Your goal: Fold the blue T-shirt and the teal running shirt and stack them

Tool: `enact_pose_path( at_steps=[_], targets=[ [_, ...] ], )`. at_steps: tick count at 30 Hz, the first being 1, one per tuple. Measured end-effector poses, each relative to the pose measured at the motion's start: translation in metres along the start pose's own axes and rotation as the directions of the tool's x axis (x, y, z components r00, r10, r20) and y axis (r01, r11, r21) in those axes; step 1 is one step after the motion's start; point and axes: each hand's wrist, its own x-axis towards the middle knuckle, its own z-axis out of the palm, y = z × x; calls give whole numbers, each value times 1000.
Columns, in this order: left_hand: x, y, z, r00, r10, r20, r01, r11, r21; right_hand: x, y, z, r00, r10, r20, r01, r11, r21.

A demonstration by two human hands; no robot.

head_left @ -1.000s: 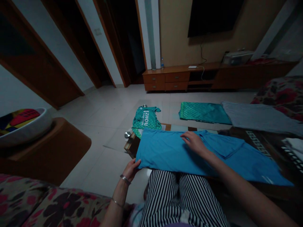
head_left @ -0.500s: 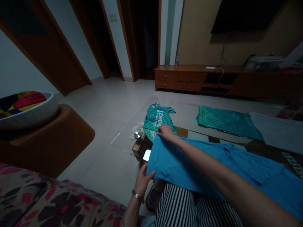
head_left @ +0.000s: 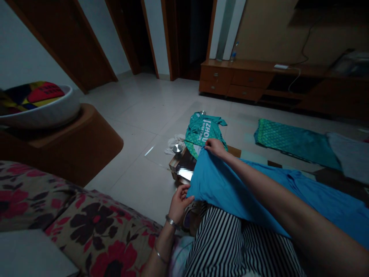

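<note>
Blue T-shirt point(head_left: 227, 192) raised mid-frame; I read right hand point(head_left: 215, 148) closed on its upper edge, left hand point(head_left: 180, 202) half-open at its lower corner, grip unclear, green jersey point(head_left: 201, 130) just beyond.

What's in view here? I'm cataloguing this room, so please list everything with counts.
blue T-shirt: one, bright blue, lifted across the person's lap.
marathon shirt: one, teal, on the glass-topped table.
patterned cloth: one, teal, flat, right of the table.
grey cloth: one, grey, beside it.
round metal object: one, silver, on the table.
floral sofa: one, red-flowered, lower left.
white bowl: one, holding colourful cloth, far left.
wooden cabinet: one, brown, against the far wall.
water bottle: one, clear, on the cabinet.
striped trousers: one pair, black and white, worn.
left hand: one, gripping the T-shirt's lower edge.
right hand: one, gripping its upper edge.
</note>
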Motion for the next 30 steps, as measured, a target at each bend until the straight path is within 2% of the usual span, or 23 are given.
enact_pose_path(
  at_steps=[5,9,14,17,19,22,26,30],
  targets=[
    [-5,-10,0,1000,19,-3,-19,996,-82,-3,-4,5,1000,29,0,-29,998,-62],
    [-4,-10,6,1000,-17,-17,14,992,-121,0,-6,4,1000,16,17,-15,998,-64],
    [-4,-2,3,999,-53,-3,53,999,12,5,-8,-1,1000,6,8,-6,1000,16],
    [-4,0,-4,999,-48,24,45,993,110,4,-10,-8,1000,-8,12,8,1000,11],
    [-4,0,-7,999,-22,27,19,994,112,3,-12,-12,999,-33,7,33,999,-1],
    [-2,-1,-4,999,7,37,-8,999,40,2,-15,-17,999,-36,9,36,999,0],
    [-1,2,6,997,-43,64,51,991,-126,3,-18,-19,999,-7,37,6,1000,21],
    [-2,12,14,995,-76,65,90,968,-235,2,-17,-19,997,-51,61,48,998,47]
  ],
)
